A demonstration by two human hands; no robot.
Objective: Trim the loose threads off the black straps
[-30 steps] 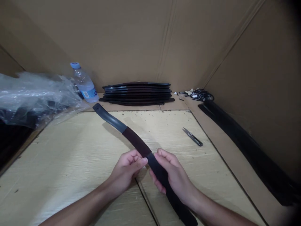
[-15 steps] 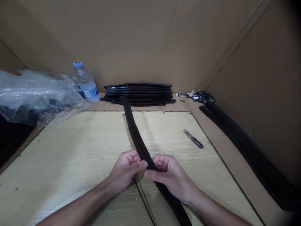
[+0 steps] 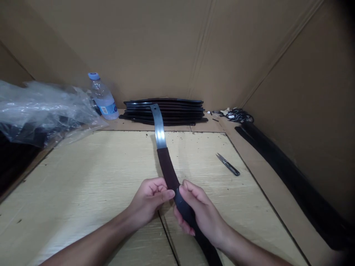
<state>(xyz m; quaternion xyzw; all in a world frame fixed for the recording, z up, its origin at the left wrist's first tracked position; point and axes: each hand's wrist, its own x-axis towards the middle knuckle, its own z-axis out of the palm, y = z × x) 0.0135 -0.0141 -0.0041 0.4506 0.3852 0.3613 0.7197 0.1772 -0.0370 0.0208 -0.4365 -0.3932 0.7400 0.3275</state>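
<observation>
1. Fingers of my left hand (image 3: 154,197) pinch the dark curved strip (image 3: 184,207) at its brown sleeve's (image 3: 168,166) lower edge; my right hand (image 3: 203,212) grasps it just beside, thumb on top.
2. The strip slants away over the pale board (image 3: 97,177) – shiny end upward.
3. Snips (image 3: 229,165) lie to its right.
4. Farthest – stacked dark strips (image 3: 177,112) between the bottle (image 3: 104,101) and tangled cords (image 3: 240,115), against cardboard (image 3: 155,48).
</observation>
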